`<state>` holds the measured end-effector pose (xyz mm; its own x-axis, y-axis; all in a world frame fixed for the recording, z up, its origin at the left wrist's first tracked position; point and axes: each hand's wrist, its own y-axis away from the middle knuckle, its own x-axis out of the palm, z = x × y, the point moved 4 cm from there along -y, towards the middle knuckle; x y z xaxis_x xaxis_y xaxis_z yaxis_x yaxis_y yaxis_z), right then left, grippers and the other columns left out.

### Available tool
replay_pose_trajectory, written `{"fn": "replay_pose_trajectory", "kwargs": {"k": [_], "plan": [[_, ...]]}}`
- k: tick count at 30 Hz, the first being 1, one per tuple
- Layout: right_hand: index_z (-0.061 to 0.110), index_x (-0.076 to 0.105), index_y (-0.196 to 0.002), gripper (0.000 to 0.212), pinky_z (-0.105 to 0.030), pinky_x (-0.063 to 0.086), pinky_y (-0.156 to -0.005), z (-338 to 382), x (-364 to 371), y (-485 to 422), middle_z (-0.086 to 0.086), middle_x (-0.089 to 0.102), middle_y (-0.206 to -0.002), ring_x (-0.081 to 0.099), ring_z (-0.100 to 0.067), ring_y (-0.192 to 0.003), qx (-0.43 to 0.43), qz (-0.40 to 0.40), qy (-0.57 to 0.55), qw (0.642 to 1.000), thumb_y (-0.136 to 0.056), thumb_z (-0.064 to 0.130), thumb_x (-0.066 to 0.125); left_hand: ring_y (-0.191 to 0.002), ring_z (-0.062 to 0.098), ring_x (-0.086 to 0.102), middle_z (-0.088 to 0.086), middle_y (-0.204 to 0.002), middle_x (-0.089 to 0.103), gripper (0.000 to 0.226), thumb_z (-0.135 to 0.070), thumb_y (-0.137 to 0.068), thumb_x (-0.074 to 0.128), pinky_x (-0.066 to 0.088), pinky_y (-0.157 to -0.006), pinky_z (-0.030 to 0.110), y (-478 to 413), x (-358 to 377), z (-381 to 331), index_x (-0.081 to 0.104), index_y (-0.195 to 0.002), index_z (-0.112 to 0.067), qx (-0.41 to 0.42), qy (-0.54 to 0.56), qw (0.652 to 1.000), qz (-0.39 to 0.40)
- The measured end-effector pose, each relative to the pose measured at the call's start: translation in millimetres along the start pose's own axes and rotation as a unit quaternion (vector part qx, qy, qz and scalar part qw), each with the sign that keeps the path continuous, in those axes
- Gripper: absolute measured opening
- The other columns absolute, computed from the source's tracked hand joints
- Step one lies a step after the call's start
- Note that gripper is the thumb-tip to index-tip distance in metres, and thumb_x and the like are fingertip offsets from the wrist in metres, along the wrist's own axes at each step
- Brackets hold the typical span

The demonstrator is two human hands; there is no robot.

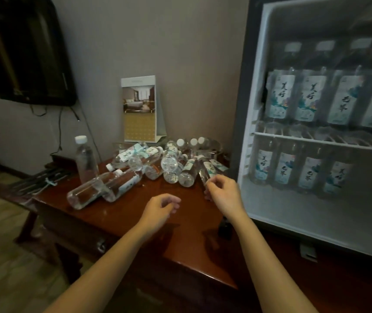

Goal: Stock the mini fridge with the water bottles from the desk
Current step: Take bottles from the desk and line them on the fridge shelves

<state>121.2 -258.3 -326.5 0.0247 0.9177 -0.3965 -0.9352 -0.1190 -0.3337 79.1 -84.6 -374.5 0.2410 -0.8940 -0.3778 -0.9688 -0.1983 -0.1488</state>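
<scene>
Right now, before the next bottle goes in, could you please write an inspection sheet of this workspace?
Surface: glossy dark red wooden desk, bottles heaped at its back.
Job's things: clear plastic water bottles lying piled; one upright bottle; white-lined mini fridge open, both shelves stocked.
Clutter: white standing calendar card.
Grippers: left hand loosely curled, holds nothing; right hand at the nearest lying bottle, grip unclear.
Cables: black cables hang under the black wall television.
Surroundings: grey wall, wooden floor.

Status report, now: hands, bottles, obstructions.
Left grip empty over desk. Right grip at nearest lying bottle, hold unclear. Fridge open, front of lower shelf free.
</scene>
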Motion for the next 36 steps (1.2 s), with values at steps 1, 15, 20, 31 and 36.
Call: {"fn": "replay_pose_trajectory", "kwargs": {"k": [1,15,20,31,36], "plan": [[0.015,0.067,-0.089,0.015,-0.035,0.051,-0.072,2.2,9.6,-3.5,-0.003,0.068,-0.085,0.063,-0.016,-0.079,-0.017,0.022,0.054,0.998,-0.087,0.014,0.053,-0.077,0.011,0.059,-0.005,-0.083,0.064,0.029,-0.003,-0.093,0.045,0.044,-0.065,0.019,1.4,-5.0,6.6,0.063,-0.086,-0.025,-0.009,-0.009,1.0,-0.003],[0.011,0.013,-0.148,0.068,-0.047,0.033,-0.106,-43.7,55.5,-78.5,-0.026,0.015,-0.149,0.027,-0.041,-0.134,0.195,0.029,0.315,0.928,-0.092,0.02,0.051,-0.085,0.007,0.059,-0.007,-0.097,0.062,0.021,-0.01,-0.095,0.046,0.045,-0.068,0.017,0.2,-44.7,37.9,0.062,-0.103,-0.022,-0.054,-0.07,0.996,0.0],[0.007,0.016,-0.143,0.084,-0.047,0.045,-0.097,-54.7,61.7,-75.3,-0.025,0.028,-0.142,0.043,-0.041,-0.123,0.234,0.029,0.234,0.943,-0.082,0.034,0.066,-0.091,0.007,0.06,-0.005,-0.098,0.062,0.025,-0.007,-0.095,0.045,0.048,-0.084,0.025,-2.9,-31.8,42.7,0.062,-0.098,-0.025,-0.066,-0.063,0.996,0.017],[0.007,0.029,-0.131,0.064,-0.04,0.048,-0.084,-51.9,61.8,-31.5,-0.019,0.053,-0.124,0.053,-0.034,-0.112,0.176,-0.028,0.232,0.956,-0.082,0.033,0.062,-0.077,0.012,0.054,0.0,-0.089,0.065,0.023,-0.03,-0.097,0.044,0.039,-0.068,0.023,-24.9,23.9,30.1,0.064,-0.092,-0.021,-0.125,-0.012,0.992,0.009],[0.007,0.019,-0.143,0.072,-0.036,0.043,-0.097,-42.9,65.5,1.0,-0.014,0.043,-0.132,0.045,-0.029,-0.12,0.027,-0.003,0.301,0.953,-0.088,0.034,0.058,-0.092,0.015,0.061,0.003,-0.098,0.067,0.035,-0.044,-0.094,0.045,0.044,-0.082,0.026,-26.2,54.3,14.4,0.066,-0.093,-0.017,-0.147,0.113,0.981,0.057]]}}
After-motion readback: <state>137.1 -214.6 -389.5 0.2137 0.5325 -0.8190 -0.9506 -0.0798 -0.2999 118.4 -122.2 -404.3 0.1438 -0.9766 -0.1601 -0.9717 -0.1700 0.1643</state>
